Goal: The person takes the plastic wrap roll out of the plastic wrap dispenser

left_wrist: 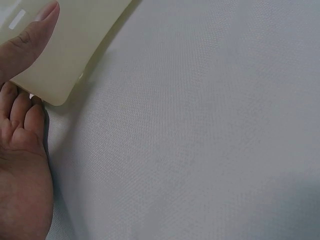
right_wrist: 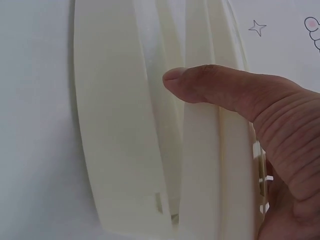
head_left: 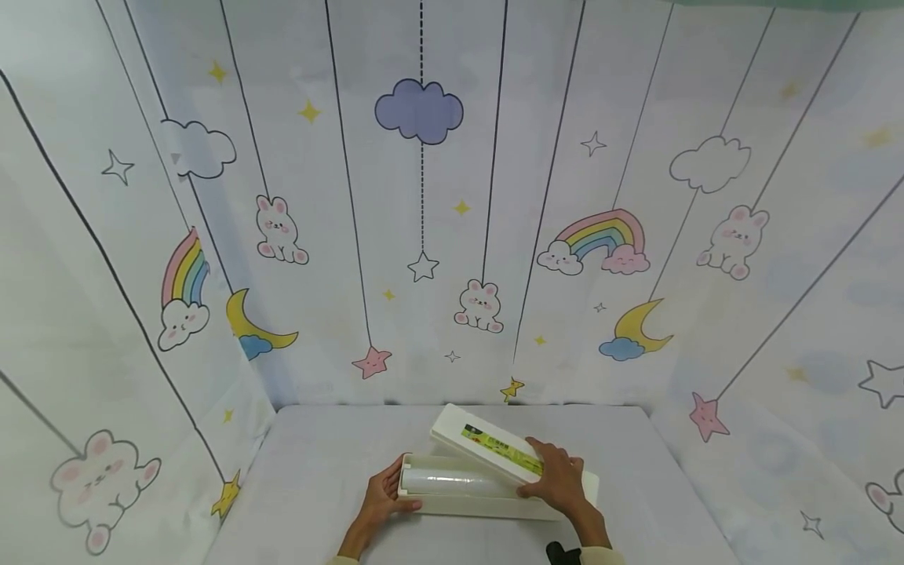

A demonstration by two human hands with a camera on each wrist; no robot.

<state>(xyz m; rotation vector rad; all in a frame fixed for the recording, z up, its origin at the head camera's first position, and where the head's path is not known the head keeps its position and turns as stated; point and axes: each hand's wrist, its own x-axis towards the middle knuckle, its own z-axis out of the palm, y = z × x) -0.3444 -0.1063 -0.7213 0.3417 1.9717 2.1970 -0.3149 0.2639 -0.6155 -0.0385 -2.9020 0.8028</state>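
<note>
A long cream plastic box [head_left: 487, 507] lies on the table, with a roll of clear film [head_left: 436, 480] inside it. My left hand [head_left: 381, 498] grips the box's left end, thumb on the front wall and fingers behind; the left wrist view shows that thumb over the box corner [left_wrist: 62, 75]. Slanting across the box is its white lid [head_left: 452, 426], which bears a green and yellow label [head_left: 501, 449]. My right hand [head_left: 561, 480] holds the lid near its right end. In the right wrist view, the thumb lies over the lid's edge [right_wrist: 200, 160], above the gap to the box [right_wrist: 115, 130].
A white cloth covers the table [head_left: 304, 463]. Behind and at both sides hang white curtains [head_left: 424, 329] printed with clouds, rabbits, stars and rainbows. A black object [head_left: 563, 554] sits at my right wrist by the sleeve [head_left: 602, 556].
</note>
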